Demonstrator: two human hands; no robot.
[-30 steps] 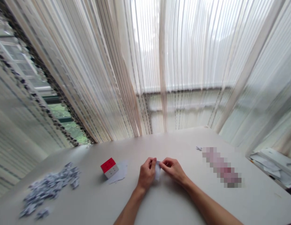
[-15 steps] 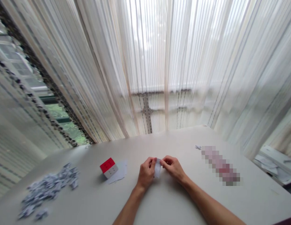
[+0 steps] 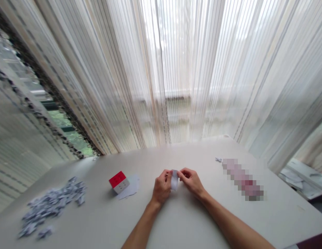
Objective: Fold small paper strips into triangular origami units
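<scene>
Between my two hands, over the middle of the white table, is a small strip of white paper (image 3: 174,180). My left hand (image 3: 162,186) is closed on its left side, thumb on top. My right hand (image 3: 191,180) pinches the upper right edge with thumb and forefinger. To the left, a red-and-white cube (image 3: 119,182) rests on several flat sheets of paper (image 3: 132,186). Farther left lies a loose heap of small folded paper pieces (image 3: 53,205).
A blurred-out pinkish object (image 3: 242,180) lies on the right of the table (image 3: 277,221), with a small folded paper piece (image 3: 218,159) at its far end. Sheer striped curtains (image 3: 176,69) hang behind the far edge. A white shelf unit (image 3: 301,176) stands at the right.
The view has shifted slightly. Both hands stay on the paper strip, which now shows more of its face, with its top edge a little higher between the fingers.
</scene>
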